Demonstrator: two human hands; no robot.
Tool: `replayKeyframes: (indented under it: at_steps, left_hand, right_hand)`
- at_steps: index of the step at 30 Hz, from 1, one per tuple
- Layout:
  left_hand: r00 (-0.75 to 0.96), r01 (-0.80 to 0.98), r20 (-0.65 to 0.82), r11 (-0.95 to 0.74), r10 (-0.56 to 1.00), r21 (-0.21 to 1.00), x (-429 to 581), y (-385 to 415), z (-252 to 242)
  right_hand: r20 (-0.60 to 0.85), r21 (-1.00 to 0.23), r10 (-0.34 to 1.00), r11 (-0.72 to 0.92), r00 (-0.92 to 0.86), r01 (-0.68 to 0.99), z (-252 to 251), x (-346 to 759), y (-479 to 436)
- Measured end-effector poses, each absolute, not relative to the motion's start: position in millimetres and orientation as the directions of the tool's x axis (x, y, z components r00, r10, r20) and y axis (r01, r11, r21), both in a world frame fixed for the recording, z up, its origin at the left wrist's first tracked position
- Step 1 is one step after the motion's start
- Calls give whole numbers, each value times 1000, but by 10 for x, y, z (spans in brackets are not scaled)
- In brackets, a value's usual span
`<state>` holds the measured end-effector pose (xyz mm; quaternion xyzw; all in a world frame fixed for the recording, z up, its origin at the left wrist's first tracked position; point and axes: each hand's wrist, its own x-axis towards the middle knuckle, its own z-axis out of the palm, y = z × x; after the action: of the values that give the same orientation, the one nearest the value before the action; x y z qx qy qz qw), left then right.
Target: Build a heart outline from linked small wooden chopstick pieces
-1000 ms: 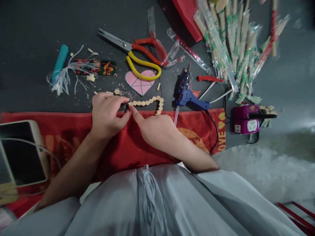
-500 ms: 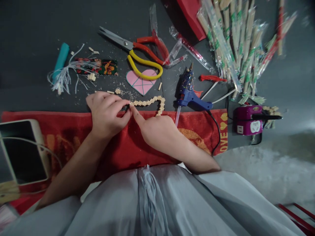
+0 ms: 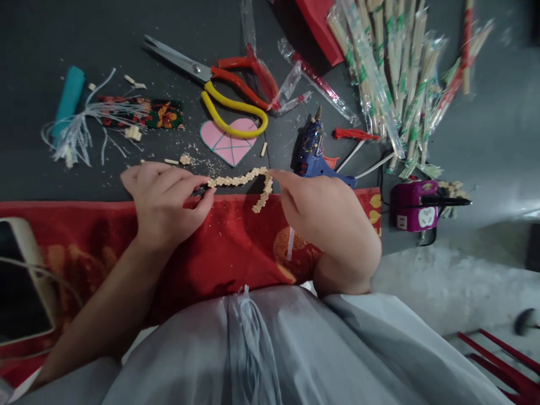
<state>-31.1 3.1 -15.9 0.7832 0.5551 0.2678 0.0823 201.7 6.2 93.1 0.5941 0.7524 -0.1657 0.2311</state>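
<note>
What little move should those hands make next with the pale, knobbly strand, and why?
Perhaps the left hand could steady the pale strand at its left end while the right hand gently nudges the bend: the hands are at those two spots, and the other end lies unheld over the red cloth.

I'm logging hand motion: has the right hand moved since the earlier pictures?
Yes, rightward. Against the pink heart, the right hand has shifted: its index fingertip, earlier below the heart, is now past its right edge.
</note>
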Motion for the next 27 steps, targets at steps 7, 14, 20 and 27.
replayKeyframes:
  at_steps: [7, 14, 20, 27]
  left_hand:
    - [188, 855, 176, -250, 966, 455, -286, 34, -91]
    - [183, 877, 108, -212, 977, 432, -284, 37, -43]
    - [171, 883, 84, -191, 982, 429, -268, 37, -26]
    - [179, 883, 96, -203, 979, 424, -277, 41, -52]
  right_hand:
    - [-566, 9, 804, 227, -182, 974, 866, 2020, 107]
    - [-581, -12, 791, 227, -191, 974, 856, 2015, 114]
    - [-584, -20, 788, 228, -197, 973, 860, 2011, 114]
    - [-596, 9, 783, 226, -176, 974, 864, 2011, 110]
